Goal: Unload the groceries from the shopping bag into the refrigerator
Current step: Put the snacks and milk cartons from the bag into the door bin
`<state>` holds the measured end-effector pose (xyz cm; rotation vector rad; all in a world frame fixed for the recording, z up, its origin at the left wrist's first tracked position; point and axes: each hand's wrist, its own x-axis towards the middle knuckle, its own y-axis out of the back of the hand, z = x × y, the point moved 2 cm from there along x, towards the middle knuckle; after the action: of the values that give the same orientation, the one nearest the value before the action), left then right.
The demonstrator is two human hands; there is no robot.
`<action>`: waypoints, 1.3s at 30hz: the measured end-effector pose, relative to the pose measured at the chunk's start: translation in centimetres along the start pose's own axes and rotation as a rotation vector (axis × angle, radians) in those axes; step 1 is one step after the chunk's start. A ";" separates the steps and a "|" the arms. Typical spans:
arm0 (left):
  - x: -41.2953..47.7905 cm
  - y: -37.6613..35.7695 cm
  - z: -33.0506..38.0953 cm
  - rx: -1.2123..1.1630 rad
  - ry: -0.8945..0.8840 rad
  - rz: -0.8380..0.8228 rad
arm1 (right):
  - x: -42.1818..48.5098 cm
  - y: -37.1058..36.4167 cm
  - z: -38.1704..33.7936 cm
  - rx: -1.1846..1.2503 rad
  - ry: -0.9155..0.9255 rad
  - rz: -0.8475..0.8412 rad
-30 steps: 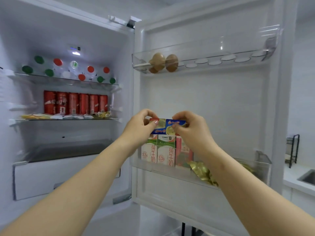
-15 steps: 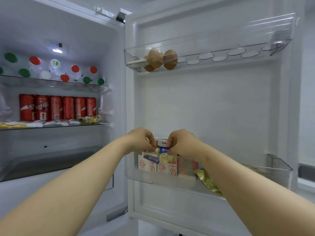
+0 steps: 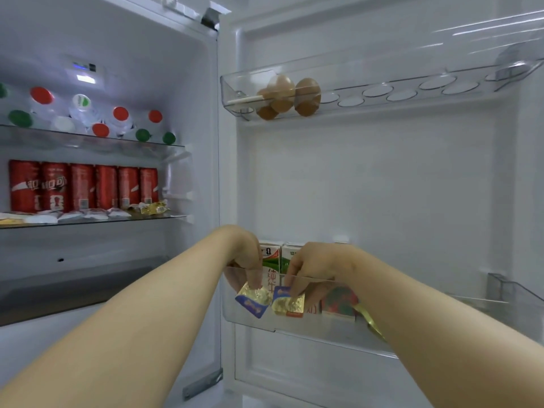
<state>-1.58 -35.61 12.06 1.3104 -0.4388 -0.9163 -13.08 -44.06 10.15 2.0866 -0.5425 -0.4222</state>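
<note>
**Clerk:** Entry one, far left of the fingers?

**Checker:** Red cans (image 3: 82, 187), one row on a glass shelf, with capped bottles (image 3: 120, 113) on the shelf above. Nothing touched them.

**Clerk:** Entry two, left hand (image 3: 245, 254)?

**Checker:** It was down inside the lower door bin (image 3: 309, 329). Its fingers (image 3: 253, 275) pinched the top edge of a foil packet (image 3: 253, 300), blue and gold, which hung tilted below them. I judged the edge hold was meant to let the packet slip into the narrow gap in front of the cartons.

**Clerk:** Entry three, right hand (image 3: 312, 266)?

**Checker:** Same hold. Its fingers (image 3: 294, 279) pinched a second foil packet (image 3: 288, 304), just beside the first. Whether either packet touched the bin floor, I could not tell.

**Clerk:** Behind the fingers?

**Checker:** Milk cartons (image 3: 270, 259), upright against the door's inner wall, probably so small packets could take the front.

**Clerk:** Right of the fingers?

**Checker:** A red carton (image 3: 338, 301), then a gold wrapper (image 3: 369, 322) partly hidden by the forearm. Above were eggs (image 3: 307, 95) in the egg tray (image 3: 412, 94).

**Clerk:** Shopping bag?

**Checker:** Not in view.
</note>
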 end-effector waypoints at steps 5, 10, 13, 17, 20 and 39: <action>1.0 -0.4 0.0 0.306 0.006 -0.030 | 0.8 -0.6 0.5 0.168 0.014 -0.037; 0.9 -0.4 0.3 0.362 -0.026 -0.099 | 0.8 -0.8 0.7 0.275 -0.062 -0.166; 0.6 -0.5 0.6 0.387 -0.033 -0.116 | 0.9 -1.1 0.8 0.278 -0.115 -0.243; 0.8 -0.5 0.5 0.297 0.010 -0.124 | 1.2 -1.4 1.1 0.218 -0.177 -0.268; 1.0 -0.7 0.2 0.191 0.069 -0.140 | 0.9 -1.2 1.0 0.197 -0.178 -0.273; 1.4 -2.0 0.3 -0.049 0.162 -0.127 | 1.0 -1.4 1.3 0.246 -0.140 -0.279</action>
<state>-1.58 -36.86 9.95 1.3680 -0.2079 -0.9118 -12.55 -44.88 8.19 2.3936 -0.3997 -0.6962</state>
